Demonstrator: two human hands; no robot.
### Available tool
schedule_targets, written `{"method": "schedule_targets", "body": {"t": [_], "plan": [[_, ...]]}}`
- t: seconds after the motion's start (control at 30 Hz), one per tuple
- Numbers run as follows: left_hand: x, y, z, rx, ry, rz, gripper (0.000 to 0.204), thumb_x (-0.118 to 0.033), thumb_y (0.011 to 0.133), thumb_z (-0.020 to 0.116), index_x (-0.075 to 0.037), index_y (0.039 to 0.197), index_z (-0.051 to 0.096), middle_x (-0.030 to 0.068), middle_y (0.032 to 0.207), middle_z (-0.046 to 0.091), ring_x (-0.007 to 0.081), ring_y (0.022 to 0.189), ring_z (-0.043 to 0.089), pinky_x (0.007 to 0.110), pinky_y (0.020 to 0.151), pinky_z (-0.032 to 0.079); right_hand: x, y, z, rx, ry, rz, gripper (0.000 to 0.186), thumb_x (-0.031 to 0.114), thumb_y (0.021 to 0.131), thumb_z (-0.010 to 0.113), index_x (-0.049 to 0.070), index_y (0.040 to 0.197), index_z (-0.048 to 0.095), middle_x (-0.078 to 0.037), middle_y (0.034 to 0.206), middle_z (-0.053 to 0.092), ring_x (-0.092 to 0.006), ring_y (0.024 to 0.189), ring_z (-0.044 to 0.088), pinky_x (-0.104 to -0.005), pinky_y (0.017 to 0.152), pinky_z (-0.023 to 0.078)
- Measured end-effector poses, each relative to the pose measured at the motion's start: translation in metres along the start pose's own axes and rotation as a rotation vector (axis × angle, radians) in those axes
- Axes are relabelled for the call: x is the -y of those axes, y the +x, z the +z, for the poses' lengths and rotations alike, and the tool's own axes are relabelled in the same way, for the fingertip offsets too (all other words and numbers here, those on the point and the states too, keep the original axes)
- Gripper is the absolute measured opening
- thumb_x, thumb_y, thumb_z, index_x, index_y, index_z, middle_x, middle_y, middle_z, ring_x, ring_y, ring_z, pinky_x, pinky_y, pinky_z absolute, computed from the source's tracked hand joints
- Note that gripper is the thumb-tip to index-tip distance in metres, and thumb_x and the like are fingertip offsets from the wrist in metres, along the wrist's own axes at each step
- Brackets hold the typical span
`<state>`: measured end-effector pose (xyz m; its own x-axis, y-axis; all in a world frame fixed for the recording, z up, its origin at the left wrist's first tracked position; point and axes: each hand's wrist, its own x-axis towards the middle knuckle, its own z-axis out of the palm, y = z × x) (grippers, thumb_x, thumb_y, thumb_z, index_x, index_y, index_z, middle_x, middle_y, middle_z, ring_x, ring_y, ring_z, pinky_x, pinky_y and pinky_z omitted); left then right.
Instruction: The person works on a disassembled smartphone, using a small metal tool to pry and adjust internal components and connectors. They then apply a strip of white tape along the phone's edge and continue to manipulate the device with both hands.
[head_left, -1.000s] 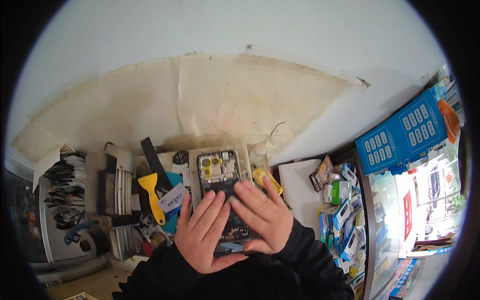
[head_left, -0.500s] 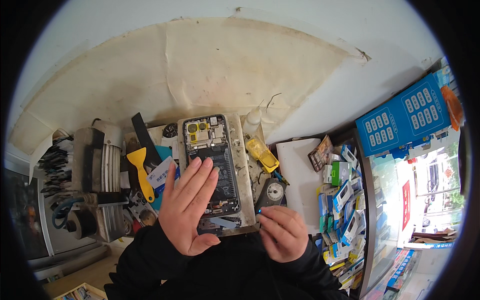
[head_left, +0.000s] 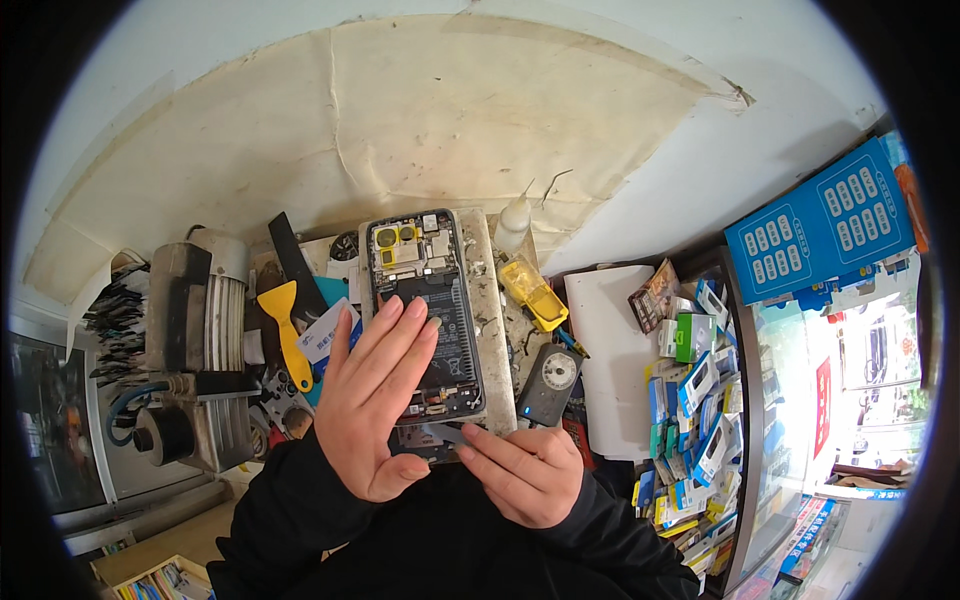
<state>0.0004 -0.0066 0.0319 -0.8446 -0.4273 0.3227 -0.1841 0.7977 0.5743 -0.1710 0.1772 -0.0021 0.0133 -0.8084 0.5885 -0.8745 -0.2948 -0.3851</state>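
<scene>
Head view looks down on a cluttered workbench where an opened phone (head_left: pixel 428 310) lies back-up on a pale work pad (head_left: pixel 497 320), its battery and circuit boards exposed. Left hand (head_left: pixel 372 400) is spread flat with the fingers (head_left: pixel 400 335) straight and apart, holding nothing; the fingertips rest on or just over the lower left part of the phone, and I cannot tell whether they press on it. Right hand (head_left: pixel 520 470) sits just below the phone's bottom edge, curled around a thin grey tool (head_left: pixel 445 432), pinched between thumb and forefinger, with the tool's tip at the phone's lower end. Both dark sleeves come in from the lower edge.

Left of the phone lie a yellow scraper (head_left: pixel 285 330) and a black flat tool (head_left: pixel 295 265), with a grey machine (head_left: pixel 185 350) further left. Right of the pad sit a small yellow box (head_left: pixel 532 292), a round black dial gauge (head_left: pixel 553 378) and a white plastic bottle (head_left: pixel 513 222). A white sheet (head_left: pixel 605 350) lies beyond, next to racks of small coloured packages (head_left: pixel 695 400).
</scene>
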Motion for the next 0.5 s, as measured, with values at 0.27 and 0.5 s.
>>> {"method": "schedule_targets", "body": {"t": [0.27,0.5], "plan": [[-0.0017,0.0022,-0.0036,0.018,-0.041,-0.016,0.107,-0.083,0.099,0.025,0.007,0.153,0.051,0.0243,0.161,0.048,0.0413,0.153,0.04,0.066,0.125,0.015,-0.0052,0.0076,0.0028,0.038,-0.029,-0.037,0.041,0.007,0.075,0.078,0.006,0.116,0.079,-0.007,0.122,0.079,-0.0155,0.081,0.06,-0.0274,0.068,0.05],[-0.0007,0.0007,-0.0064,0.008,-0.07,-0.017,0.106,-0.081,0.1,0.026,0.007,0.153,0.051,0.0257,0.159,0.05,0.0425,0.151,0.043,0.066,0.126,0.013,-0.0089,0.0078,-0.0024,0.08,-0.043,-0.092,0.04,0.009,0.077,0.072,0.004,0.116,0.077,-0.008,0.121,0.077,-0.0161,0.083,0.063,-0.0277,0.064,0.05]]}}
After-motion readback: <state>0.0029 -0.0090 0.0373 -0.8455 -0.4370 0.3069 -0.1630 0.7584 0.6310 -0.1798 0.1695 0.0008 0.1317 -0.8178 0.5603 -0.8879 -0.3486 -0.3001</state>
